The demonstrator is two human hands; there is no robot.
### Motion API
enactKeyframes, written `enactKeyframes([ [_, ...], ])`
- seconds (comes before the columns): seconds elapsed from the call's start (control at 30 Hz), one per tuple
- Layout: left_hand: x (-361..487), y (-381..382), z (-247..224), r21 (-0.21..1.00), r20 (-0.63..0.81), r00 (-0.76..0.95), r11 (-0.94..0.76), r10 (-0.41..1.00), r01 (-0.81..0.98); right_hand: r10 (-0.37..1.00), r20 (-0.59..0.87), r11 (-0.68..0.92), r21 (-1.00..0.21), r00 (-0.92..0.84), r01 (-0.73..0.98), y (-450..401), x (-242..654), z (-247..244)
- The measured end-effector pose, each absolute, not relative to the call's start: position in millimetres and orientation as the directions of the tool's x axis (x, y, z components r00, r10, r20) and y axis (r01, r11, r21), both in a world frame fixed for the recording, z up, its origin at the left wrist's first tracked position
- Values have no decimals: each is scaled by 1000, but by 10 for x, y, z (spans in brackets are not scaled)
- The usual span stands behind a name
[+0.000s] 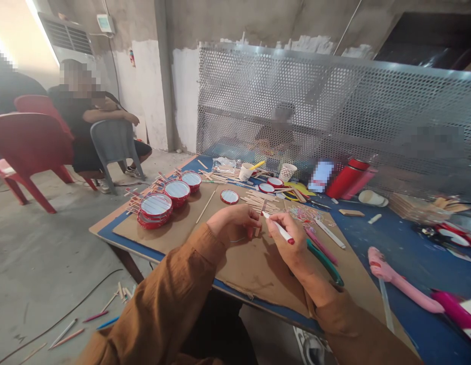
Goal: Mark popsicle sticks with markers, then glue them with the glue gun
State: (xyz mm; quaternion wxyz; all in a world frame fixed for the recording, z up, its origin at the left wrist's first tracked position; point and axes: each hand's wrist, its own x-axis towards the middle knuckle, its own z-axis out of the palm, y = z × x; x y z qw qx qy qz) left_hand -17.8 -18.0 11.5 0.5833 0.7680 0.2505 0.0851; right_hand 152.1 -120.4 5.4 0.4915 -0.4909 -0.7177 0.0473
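My right hand is closed round a white marker pen with a red end, its tip pointing left and up. The tip is close to a thin wooden craft stick, which my left hand pinches; fingers hide much of the stick. Under both hands lies a sheet of brown cardboard. Just beyond them is a pile of loose craft sticks. A small red-rimmed round piece with a white face lies past my left hand. Green-handled pliers lie partly behind my right forearm.
Left on the cardboard stand several red-rimmed drum-like pieces with sticks attached. Paper cups, a phone and a red bottle line the back. A pink glue gun lies right. People sit on chairs at far left.
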Motion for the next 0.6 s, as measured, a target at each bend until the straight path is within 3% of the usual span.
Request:
enactKeyframes([
  [0.6,-180,-159,106,917,-176,852,-234,494,324,730,682,488,-561,38,669,-1233,1534,60],
])
